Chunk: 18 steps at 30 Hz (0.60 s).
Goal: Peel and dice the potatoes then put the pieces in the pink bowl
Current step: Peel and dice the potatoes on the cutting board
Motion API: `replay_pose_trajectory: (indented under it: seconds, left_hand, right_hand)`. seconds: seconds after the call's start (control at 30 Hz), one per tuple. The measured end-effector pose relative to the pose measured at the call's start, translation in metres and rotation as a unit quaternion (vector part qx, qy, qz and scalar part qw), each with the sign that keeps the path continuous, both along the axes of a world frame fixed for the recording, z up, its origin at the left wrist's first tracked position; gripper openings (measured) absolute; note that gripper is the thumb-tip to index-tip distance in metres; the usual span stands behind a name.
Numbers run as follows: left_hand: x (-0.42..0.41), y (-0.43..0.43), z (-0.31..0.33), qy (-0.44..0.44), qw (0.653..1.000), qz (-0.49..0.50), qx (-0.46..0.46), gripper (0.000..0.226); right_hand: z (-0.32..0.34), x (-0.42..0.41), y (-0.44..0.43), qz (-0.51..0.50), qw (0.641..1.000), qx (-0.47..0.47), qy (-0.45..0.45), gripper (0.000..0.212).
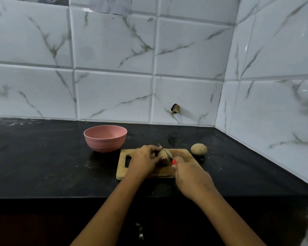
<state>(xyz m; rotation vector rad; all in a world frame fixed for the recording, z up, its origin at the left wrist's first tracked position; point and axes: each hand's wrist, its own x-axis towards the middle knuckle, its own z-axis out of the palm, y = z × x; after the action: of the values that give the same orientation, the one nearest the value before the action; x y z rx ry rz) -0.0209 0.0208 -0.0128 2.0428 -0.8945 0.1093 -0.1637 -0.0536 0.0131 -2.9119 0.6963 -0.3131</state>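
A potato (163,154) lies on the wooden cutting board (183,154). My left hand (144,161) grips it from the left, fingers curled over its top. My right hand (188,174) holds a knife (165,152) by its red handle, and the thin blade lies across the top of the potato. A second, unpeeled potato (199,149) sits on the counter just right of the board. The pink bowl (105,138) stands empty to the left, behind the board.
The black stone counter (43,157) runs to a marble-tiled wall at the back and right. A dark hole (175,108) shows in the back tiles. The counter's front edge is just below my forearms.
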Motion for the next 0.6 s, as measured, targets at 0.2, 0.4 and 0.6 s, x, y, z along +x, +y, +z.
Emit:
replay_pose_trajectory:
  seconds: [0.2,0.4,0.6]
  left_hand:
    - [-0.001,-0.001,-0.003,-0.038,0.998,0.029,0.048,0.046]
    - [0.005,0.002,-0.004,-0.081,0.993,0.019,0.088,0.055]
    - [0.01,0.002,-0.003,-0.087,0.992,0.022,0.083,0.054]
  right_hand:
    - [-0.002,0.011,0.004,-0.056,0.998,0.017,0.015,0.021]
    - [-0.002,0.023,-0.004,-0.041,0.995,0.066,0.06,0.026]
    - [0.009,0.043,-0.009,-0.044,0.989,0.049,0.131,0.034]
